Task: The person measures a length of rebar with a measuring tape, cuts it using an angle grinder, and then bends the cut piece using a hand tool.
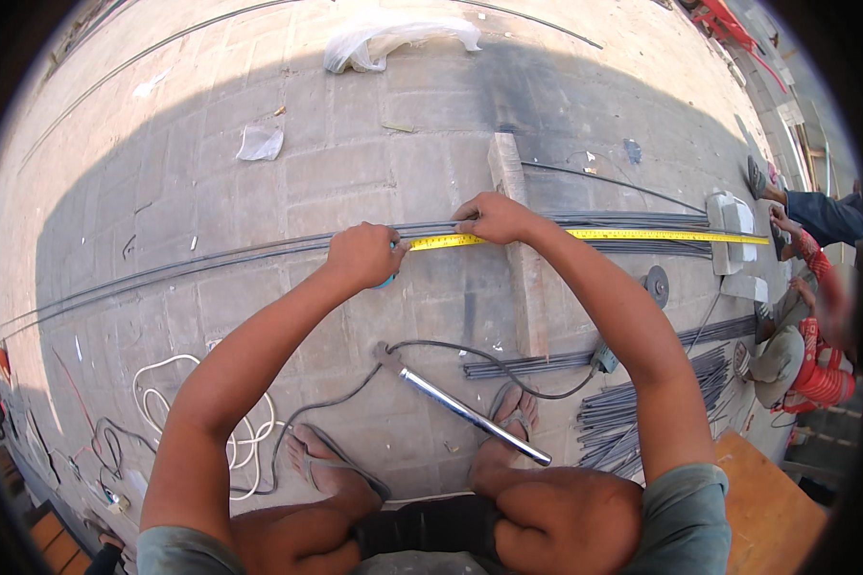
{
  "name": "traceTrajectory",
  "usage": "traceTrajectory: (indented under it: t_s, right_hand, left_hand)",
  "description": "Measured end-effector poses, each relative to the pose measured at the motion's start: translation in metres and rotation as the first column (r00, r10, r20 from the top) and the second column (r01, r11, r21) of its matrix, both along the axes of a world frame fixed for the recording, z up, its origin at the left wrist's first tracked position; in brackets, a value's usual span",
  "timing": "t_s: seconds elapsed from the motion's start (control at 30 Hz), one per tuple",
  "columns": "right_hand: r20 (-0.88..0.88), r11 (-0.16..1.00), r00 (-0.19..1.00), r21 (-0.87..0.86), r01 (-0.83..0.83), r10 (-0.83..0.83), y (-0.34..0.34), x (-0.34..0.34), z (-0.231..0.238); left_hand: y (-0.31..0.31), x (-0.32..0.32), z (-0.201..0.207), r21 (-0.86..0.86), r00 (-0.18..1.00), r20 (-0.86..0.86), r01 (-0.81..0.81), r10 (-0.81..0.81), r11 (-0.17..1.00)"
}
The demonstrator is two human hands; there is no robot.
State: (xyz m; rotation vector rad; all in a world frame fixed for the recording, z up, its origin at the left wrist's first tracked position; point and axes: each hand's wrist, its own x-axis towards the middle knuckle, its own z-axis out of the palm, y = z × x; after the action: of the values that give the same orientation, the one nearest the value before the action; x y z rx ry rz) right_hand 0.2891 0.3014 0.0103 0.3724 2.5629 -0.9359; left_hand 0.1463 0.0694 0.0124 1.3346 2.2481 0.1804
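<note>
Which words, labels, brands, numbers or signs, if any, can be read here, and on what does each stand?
None can be read.
Yellow tape blade: fine dark marks, too small to read.
Co-worker's red top: pale marks, too blurred to tell whether they are writing.

Legible text: none. Yellow tape blade, running across the paved floor toward its right edge: dark graduation marks along its length, too small to read as figures. Red garment on 1 person, near the floor's right edge: pale markings; cannot tell whether lettering.
</note>
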Motion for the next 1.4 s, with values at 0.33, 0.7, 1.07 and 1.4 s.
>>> traceTrajectory:
  t_s: [0.33, 0.7, 1.07, 1.4]
  right_hand:
    - [0.005, 0.997, 0.998, -0.028, -0.069, 0.069, 0.003, 0.002, -0.006]
    - [0.042, 1.000, 0.999, -0.004, -0.028, 0.028, -0.013, -0.007, 0.016]
    - [0.023, 0.976, 0.983, 0.116, -0.184, 0.183, -0.006, -0.009, 0.011]
    - [0.048, 0.993, 0.992, 0.008, -0.114, 0.114, 0.001, -0.010, 0.028]
  left_hand:
    - [0.004, 0.001, 0.003, -0.025, 1.000, 0.025, -0.016, 0.017, 1.000]
    - [-0.009, -0.006, 0.026, 0.000, 1.000, 0.017, -0.018, 0.018, 1.000]
    - [-0.009, 0.012, 0.051, 0.089, 0.999, -0.010, -0.041, 0.042, 0.995]
    - [-0.006, 0.008, 0.065, 0.048, 0.999, -0.007, -0.046, 0.047, 0.998]
